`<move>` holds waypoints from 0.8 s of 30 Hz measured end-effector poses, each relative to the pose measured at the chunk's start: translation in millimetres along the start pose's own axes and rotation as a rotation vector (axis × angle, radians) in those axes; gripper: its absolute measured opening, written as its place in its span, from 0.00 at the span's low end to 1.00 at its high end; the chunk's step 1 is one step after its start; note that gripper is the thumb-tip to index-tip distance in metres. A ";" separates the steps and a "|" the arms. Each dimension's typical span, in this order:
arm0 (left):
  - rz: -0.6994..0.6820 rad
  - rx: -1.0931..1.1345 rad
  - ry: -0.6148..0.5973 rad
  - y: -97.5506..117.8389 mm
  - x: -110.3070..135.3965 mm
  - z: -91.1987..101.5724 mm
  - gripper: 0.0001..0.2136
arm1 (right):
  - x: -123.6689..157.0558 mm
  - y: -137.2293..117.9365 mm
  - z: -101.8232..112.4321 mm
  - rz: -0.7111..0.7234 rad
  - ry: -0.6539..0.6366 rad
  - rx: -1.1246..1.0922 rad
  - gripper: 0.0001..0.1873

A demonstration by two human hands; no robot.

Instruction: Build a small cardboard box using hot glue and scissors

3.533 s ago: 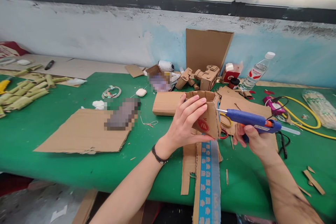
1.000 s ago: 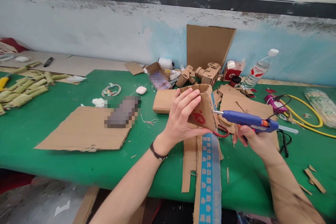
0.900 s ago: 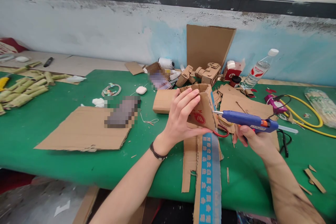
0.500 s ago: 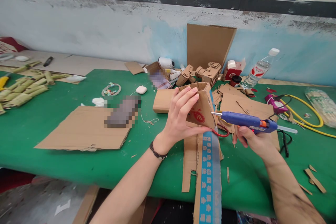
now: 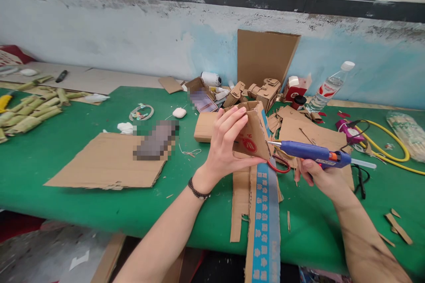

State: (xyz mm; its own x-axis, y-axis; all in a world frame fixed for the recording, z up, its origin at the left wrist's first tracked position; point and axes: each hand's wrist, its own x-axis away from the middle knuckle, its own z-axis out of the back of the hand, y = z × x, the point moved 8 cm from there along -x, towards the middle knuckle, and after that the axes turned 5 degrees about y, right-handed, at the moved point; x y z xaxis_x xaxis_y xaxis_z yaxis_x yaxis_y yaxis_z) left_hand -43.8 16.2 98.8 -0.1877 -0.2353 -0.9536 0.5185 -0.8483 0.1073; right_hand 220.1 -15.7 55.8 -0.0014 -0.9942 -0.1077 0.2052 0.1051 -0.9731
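— What is seen first, at the largest scale?

— A long table covered in green cloth (image 5: 59,172) is seen. A wide flat sheet of brown corrugated cardboard (image 5: 106,163) is laid on its left half, and a tall brown cardboard panel (image 5: 265,57) is leaned upright against the wall at the back.

— And nearer the front edge?

— A long cardboard strip faced with blue printed tape (image 5: 264,221) is laid over the near edge and hangs past it. Just above it, a folded brown cardboard piece with a round red logo (image 5: 253,135) is held off the table. It is gripped by the left hand (image 5: 226,146), with the thumb pressed beneath and the fingers laid across the top fold.

— What is held on the other side?

— A blue hot-glue gun with an orange band (image 5: 312,151) is clasped in the right hand (image 5: 327,181), the fingers closed round its handle. Its metal nozzle is pointed left at the right edge of the folded piece. Whether they touch cannot be told.

— Smaller things?

— A clear plastic water bottle with a white cap (image 5: 327,88) is stood at the back right. A yellow cable (image 5: 388,146) is looped on the cloth to the right. Red-handled scissors (image 5: 279,171) are partly hidden beneath the gun. A black beaded bracelet (image 5: 198,189) is worn on the left wrist.
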 end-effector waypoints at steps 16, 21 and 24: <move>-0.046 0.010 0.021 5.7 -2.6 2.4 0.57 | 0.8 5.2 1.6 -0.038 -0.001 0.015 0.39; -0.021 -0.015 -0.026 4.6 -2.0 -0.5 0.56 | -0.4 6.4 3.1 -0.052 0.012 0.009 0.39; -0.029 -0.008 -0.018 5.6 -2.5 0.5 0.56 | 0.0 6.8 2.6 -0.057 0.000 0.009 0.39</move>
State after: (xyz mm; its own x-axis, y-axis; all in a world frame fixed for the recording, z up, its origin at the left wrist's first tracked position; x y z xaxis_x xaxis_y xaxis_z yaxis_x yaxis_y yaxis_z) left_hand -40.8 11.8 101.9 -0.2176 -0.2189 -0.9512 0.5191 -0.8512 0.0771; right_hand 224.0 -15.0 49.7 -0.0134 -0.9986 -0.0518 0.2137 0.0477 -0.9757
